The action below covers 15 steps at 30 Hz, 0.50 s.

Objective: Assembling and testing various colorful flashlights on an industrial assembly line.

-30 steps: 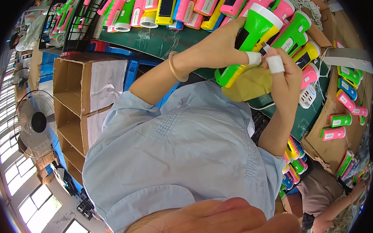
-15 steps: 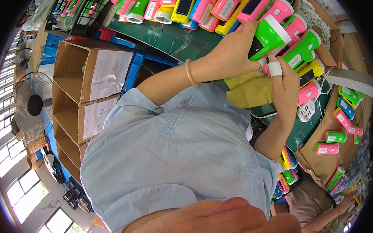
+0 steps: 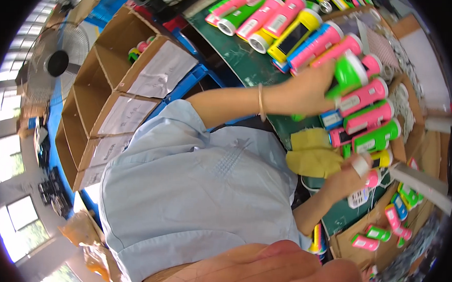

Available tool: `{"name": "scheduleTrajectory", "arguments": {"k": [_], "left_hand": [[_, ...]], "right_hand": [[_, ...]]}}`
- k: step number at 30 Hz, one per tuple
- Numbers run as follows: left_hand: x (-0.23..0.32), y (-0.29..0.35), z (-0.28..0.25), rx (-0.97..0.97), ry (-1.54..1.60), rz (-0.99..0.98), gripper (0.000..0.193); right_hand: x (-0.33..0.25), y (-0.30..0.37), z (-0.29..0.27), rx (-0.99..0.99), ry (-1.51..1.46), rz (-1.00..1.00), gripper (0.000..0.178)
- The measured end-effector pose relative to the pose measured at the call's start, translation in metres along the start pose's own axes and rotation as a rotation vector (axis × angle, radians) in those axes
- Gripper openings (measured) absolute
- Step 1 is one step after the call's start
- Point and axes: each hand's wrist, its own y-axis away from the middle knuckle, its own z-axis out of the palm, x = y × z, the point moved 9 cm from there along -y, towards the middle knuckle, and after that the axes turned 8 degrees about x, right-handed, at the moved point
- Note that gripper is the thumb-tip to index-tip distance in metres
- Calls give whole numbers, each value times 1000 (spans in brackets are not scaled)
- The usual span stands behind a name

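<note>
My left hand (image 3: 306,91), with a bangle on its wrist, is wrapped round a green flashlight (image 3: 348,75) with a white-rimmed head. Both are smeared by motion and hang over the flashlights on the green table (image 3: 239,61). Just beyond the held one lies a pink flashlight (image 3: 365,98); a green flashlight (image 3: 377,136) rests nearer to me. White tape circles a finger of my right hand (image 3: 346,180). That hand is beside a yellow flashlight (image 3: 382,159) and another pink one (image 3: 373,178); its blurred fingers hide whether it holds anything. Between my hands lies a yellow cloth (image 3: 313,154).
A white power strip (image 3: 358,198) lies below my right hand. At the right, a cardboard box (image 3: 350,242) holds several flashlights, with a grey flap (image 3: 420,186) jutting out above. Cardboard compartments (image 3: 100,85) and a fan (image 3: 58,63) stand at the left.
My hands have moved apart. The left carries the green flashlight away from the right hand toward the other flashlights. My right hand has dropped nearer the power strip, and the whole view has turned.
</note>
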Motion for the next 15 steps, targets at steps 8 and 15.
{"name": "scheduleTrajectory", "arguments": {"k": [8,15], "left_hand": [[-336,-99,-235,533,879,-1144,43],[-272,-172,-70,-94,31,-557,20]], "right_hand": [[49,-29,-64,32,-482,332,28],[39,-8,-35,61,-240,337,43]]}}
